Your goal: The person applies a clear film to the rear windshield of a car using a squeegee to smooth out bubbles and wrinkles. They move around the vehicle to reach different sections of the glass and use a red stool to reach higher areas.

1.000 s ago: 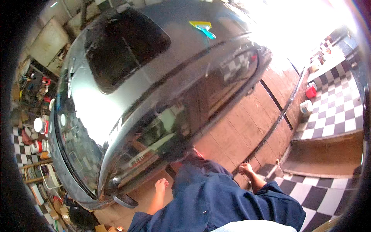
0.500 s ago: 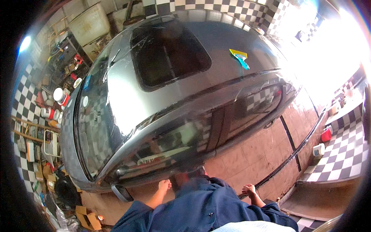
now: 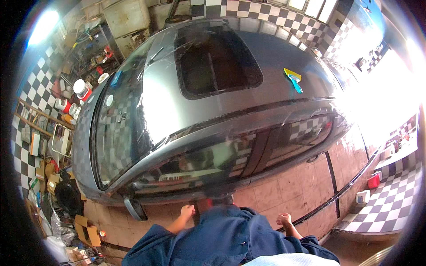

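Note:
My left hand (image 3: 187,211) is closed, its fingers curled in, low in front of the side of a dark grey car (image 3: 159,106). Nothing shows in it. My right hand (image 3: 284,219) hovers farther right over the tiled floor, fingers loosely bent inward, with no object visible. Both forearms come out of dark blue sleeves. Nearest my left hand is the car's side mirror (image 3: 135,208). A squeegee (image 3: 294,81) with a yellow head and a turquoise handle lies on the car roof, right of the dark sunroof (image 3: 217,62), away from both hands.
Cardboard boxes (image 3: 87,230), a black tyre-like ring (image 3: 69,196) and buckets (image 3: 81,88) crowd the left side. A dark grooved channel (image 3: 330,195) crosses the brownish tiles at right. Beyond it stand a white tub (image 3: 363,196) and a red container (image 3: 375,180). Strong glare fills the upper right.
My view has turned, so the car roof and squeegee appear farther right. Both hands keep nearly the same place and curled shape.

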Demonstrator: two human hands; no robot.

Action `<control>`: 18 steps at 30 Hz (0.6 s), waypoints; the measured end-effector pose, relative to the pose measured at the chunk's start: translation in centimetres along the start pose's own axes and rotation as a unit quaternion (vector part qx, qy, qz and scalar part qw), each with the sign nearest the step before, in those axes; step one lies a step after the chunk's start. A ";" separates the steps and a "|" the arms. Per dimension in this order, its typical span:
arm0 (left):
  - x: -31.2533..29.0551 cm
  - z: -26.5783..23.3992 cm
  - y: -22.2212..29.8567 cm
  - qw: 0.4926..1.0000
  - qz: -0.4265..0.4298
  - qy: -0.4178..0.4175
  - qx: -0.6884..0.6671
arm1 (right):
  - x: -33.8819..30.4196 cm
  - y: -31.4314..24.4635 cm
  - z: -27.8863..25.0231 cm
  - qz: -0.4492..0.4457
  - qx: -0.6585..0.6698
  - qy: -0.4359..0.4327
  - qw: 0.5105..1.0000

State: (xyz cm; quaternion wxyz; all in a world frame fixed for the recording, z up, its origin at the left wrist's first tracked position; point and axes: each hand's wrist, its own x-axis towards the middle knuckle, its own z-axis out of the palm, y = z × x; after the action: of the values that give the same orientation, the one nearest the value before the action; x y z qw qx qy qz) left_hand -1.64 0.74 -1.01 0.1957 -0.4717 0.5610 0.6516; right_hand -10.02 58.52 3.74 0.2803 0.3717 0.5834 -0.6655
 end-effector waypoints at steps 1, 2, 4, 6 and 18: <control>-0.2 -0.1 0.0 1.000 0.000 0.005 0.002 | -0.3 -0.1 0.5 -0.011 -0.036 0.027 0.999; -0.2 -0.1 -0.2 1.000 0.000 0.009 0.004 | -0.8 -0.7 1.5 -0.023 -0.073 0.053 0.996; 0.0 -0.3 -0.6 1.000 0.001 0.017 0.005 | -0.7 -1.2 2.5 -0.005 -0.137 0.087 0.987; 0.4 -0.6 -1.0 1.000 0.005 0.012 0.008 | -0.7 -1.7 2.8 -0.001 -0.143 0.078 0.987; 0.4 0.1 -1.1 0.999 0.015 0.040 -0.011 | 0.0 -1.0 1.6 0.053 -0.026 0.054 0.997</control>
State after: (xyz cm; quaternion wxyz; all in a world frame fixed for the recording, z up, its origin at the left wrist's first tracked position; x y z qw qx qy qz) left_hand -0.97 1.06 -1.96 0.1580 -0.4914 0.5677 0.6413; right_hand -11.12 57.10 4.40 0.2927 0.4307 0.5938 -0.6133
